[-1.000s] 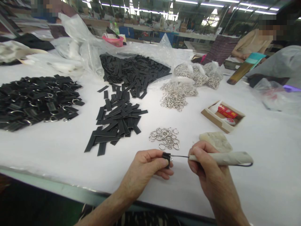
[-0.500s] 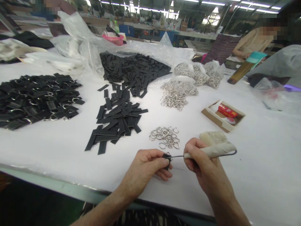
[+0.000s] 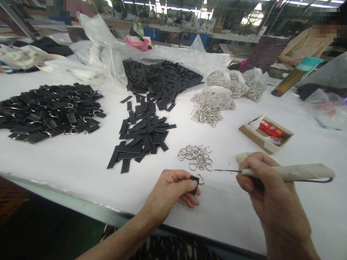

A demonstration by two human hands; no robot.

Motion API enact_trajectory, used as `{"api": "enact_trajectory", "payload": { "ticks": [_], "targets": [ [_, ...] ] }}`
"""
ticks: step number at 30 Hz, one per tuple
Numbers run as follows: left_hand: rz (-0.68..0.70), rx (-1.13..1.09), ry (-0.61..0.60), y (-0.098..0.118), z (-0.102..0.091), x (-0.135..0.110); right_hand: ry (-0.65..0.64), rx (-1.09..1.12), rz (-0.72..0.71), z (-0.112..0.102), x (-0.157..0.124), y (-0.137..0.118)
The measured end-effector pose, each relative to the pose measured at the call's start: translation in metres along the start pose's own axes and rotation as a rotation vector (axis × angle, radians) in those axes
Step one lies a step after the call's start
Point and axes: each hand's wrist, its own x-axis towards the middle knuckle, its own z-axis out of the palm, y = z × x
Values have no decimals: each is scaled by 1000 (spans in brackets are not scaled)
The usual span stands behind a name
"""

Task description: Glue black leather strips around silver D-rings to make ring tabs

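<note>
My left hand (image 3: 177, 189) is closed on a folded black strap piece (image 3: 194, 185), pinched between thumb and fingers. A metal D-ring (image 3: 201, 179) sticks out at the strap's right side. My right hand (image 3: 267, 187) grips the wrapped pale handle of a thin metal tool (image 3: 300, 172), perhaps a glue applicator; its tip points left, apart from the strap. Just beyond my left hand lies a small heap of loose D-rings (image 3: 195, 157). Behind my right hand a pale block (image 3: 242, 156) is partly hidden.
Loose black straps (image 3: 146, 135) lie left of the rings, with a bigger strap pile (image 3: 162, 79) behind. Finished-looking straps with rings (image 3: 51, 112) are heaped at left. Bagged rings (image 3: 230, 83), a small open box (image 3: 267, 133) and a bottle (image 3: 295, 76) stand right. A person (image 3: 306, 47) sits at far right.
My right hand has drawn the tool away to the right, off the strap. The left hand keeps its hold, and the D-ring now shows more clearly. The view has shifted slightly.
</note>
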Motion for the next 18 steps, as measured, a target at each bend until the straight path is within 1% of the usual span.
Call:
{"api": "enact_trajectory", "payload": {
  "ticks": [6, 10, 13, 18],
  "targets": [
    [23, -54, -19, -2, -2, -1, 28, 16, 30, 7, -9, 2],
    [35, -90, -16, -2, -4, -2, 62, -36, 32, 11, -14, 4],
    [41, -99, 14, -1, -6, -4, 80, -145, -10, 14, -19, 6],
    [104, -129, 108, 0, -15, -7, 118, -445, -133, 15, -25, 11]
  ]
}}
